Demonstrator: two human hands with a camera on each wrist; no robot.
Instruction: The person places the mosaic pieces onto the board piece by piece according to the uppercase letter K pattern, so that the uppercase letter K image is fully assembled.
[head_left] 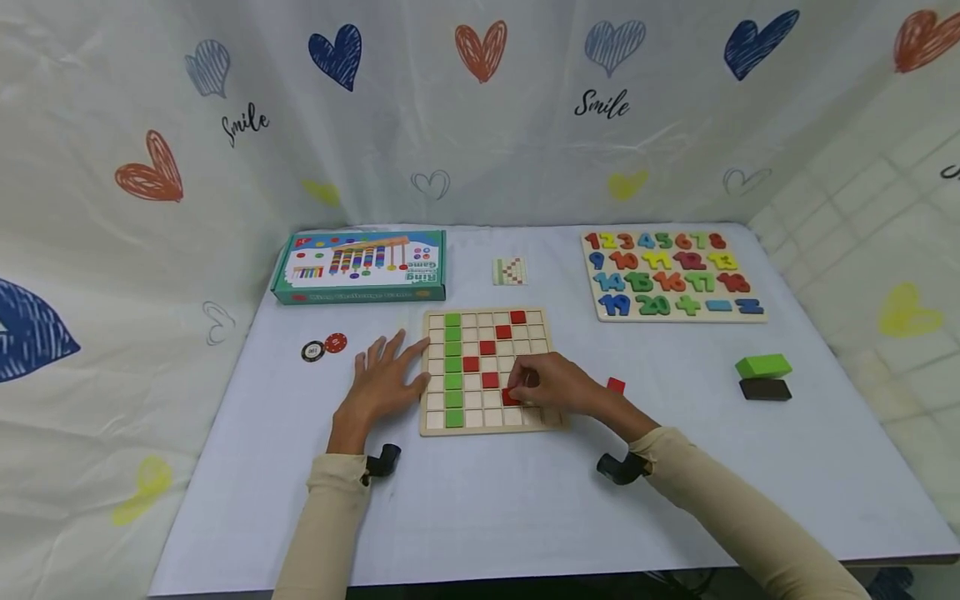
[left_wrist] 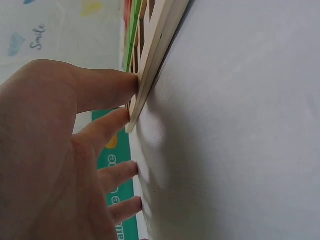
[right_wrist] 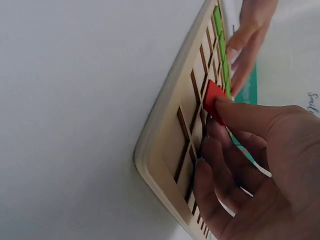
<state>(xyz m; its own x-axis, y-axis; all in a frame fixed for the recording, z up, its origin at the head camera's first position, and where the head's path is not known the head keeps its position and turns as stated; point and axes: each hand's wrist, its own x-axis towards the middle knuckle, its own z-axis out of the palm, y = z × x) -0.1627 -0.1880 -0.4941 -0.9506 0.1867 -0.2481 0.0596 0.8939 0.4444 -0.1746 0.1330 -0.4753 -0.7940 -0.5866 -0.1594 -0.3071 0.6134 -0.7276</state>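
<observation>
A wooden grid board (head_left: pixel 480 431) lies on the table with a column of green tiles (head_left: pixel 453 364) in its left part. Red tiles (head_left: pixel 488 347) run through its middle in a bent diagonal. My right hand (head_left: pixel 555 382) pinches a red tile (right_wrist: pixel 214 102) between thumb and fingers, tilted over a square low on the board. My left hand (head_left: pixel 384 383) has its fingers spread, thumb and index finger touching the board's left edge. A loose red tile (head_left: pixel 616 385) is partly behind the right wrist.
Behind the board lies a small pattern card (head_left: pixel 510 271), with a green game box (head_left: pixel 360 293) at back left. A number puzzle (head_left: pixel 678 279) occupies the back right. A green block (head_left: pixel 763 366) and a black block (head_left: pixel 765 389) sit right; two round chips (head_left: pixel 335 342) lie left.
</observation>
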